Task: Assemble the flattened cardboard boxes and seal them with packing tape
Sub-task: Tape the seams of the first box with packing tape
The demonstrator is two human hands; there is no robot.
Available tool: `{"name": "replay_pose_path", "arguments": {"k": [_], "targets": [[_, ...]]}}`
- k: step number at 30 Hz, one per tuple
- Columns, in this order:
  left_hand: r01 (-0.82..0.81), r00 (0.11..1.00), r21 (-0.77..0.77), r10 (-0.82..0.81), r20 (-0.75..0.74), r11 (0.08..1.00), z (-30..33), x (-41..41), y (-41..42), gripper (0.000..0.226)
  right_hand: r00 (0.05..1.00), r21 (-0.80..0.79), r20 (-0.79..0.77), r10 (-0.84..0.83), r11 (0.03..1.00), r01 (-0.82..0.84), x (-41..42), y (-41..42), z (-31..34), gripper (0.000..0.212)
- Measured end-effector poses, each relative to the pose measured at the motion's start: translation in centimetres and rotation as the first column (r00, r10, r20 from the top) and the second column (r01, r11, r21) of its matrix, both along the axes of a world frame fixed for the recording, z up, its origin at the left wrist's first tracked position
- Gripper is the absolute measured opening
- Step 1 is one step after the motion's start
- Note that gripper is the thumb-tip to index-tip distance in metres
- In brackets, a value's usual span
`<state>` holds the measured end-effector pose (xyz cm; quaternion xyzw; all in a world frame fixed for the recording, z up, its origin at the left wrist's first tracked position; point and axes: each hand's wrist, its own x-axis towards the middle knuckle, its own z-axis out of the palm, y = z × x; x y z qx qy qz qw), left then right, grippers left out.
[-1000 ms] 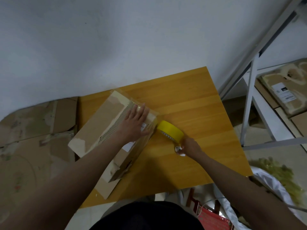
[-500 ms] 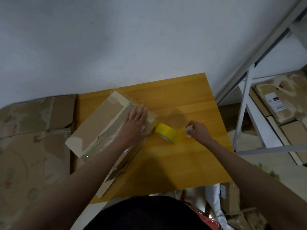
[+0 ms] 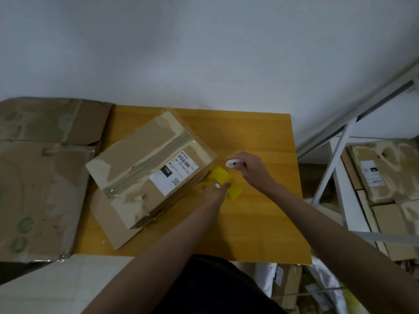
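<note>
- Nearest us, our two forearms reach out over the wooden table (image 3: 249, 223), whose near half lies bare.
- Our left hand (image 3: 214, 193) rests on the yellow tape roll (image 3: 225, 185), fingertips curled over its top edge in a light grip; the roll sits on the table just right of the box.
- Our right hand (image 3: 251, 168), a little farther out, closes round a small white cutter (image 3: 233, 163). We cannot see whether a blade is out.
- The cardboard box (image 3: 149, 171) stands assembled on the left half of the table, flaps folded shut, turned at an angle to the table edge. A glossy strip seems to run over its top seam and down the far-right end, so we judge this side already taped. A white shipping label (image 3: 173, 176) shows on its top.
- What we think remains here: cut the tape free from the roll, press the end down, and perhaps seal the other side, which we cannot see.
- To the left lie flattened cartons (image 3: 40, 177), not yet assembled, so most of the work looks ahead of us.
- On the far right, a metal shelf (image 3: 335, 159) holds more cardboard.
</note>
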<state>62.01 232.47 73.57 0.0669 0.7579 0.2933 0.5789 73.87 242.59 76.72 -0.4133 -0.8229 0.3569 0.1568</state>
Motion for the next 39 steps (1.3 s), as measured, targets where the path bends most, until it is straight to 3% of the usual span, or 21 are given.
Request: {"name": "replay_pose_path", "arguments": {"k": [1,3,8,12,19,27,39], "targets": [[-0.053,0.998,-0.019,0.054,0.04,0.998,-1.6,0.2,0.4,0.078,1.0,0.023,0.01,0.027,0.999,-0.027,-0.2,0.0,0.0,0.027],[-0.1,0.994,-0.046,0.102,0.042,0.994,-5.1,0.8,1.0,0.077,0.997,0.043,0.011,0.072,0.996,-0.073,-0.4,-0.2,-0.1,0.024],[0.104,0.994,-0.063,-0.107,-0.04,0.993,-3.4,1.0,1.3,0.031,0.989,0.026,0.007,0.15,0.988,-0.15,-0.5,-0.1,-1.0,0.018],[0.196,0.976,-0.031,-0.198,-0.093,0.98,-2.8,1.1,0.5,0.039,0.977,0.088,0.027,0.214,0.973,-0.215,-0.9,-0.2,-1.4,0.012],[0.141,0.989,0.014,-0.14,-0.049,0.99,-2.5,1.0,0.2,0.029,0.939,0.221,0.072,0.338,0.912,-0.345,-2.0,-0.5,-2.2,0.011],[0.179,0.981,0.009,-0.178,-0.073,0.984,-2.6,0.6,0.6,0.03,0.921,0.316,0.165,0.354,0.865,-0.389,-1.9,0.9,-3.5,0.014],[0.139,0.989,-0.005,-0.139,-0.054,0.99,-2.6,0.9,0.9,0.035,0.921,0.241,0.077,0.382,0.889,-0.389,-0.9,1.0,-3.0,0.011]]}}
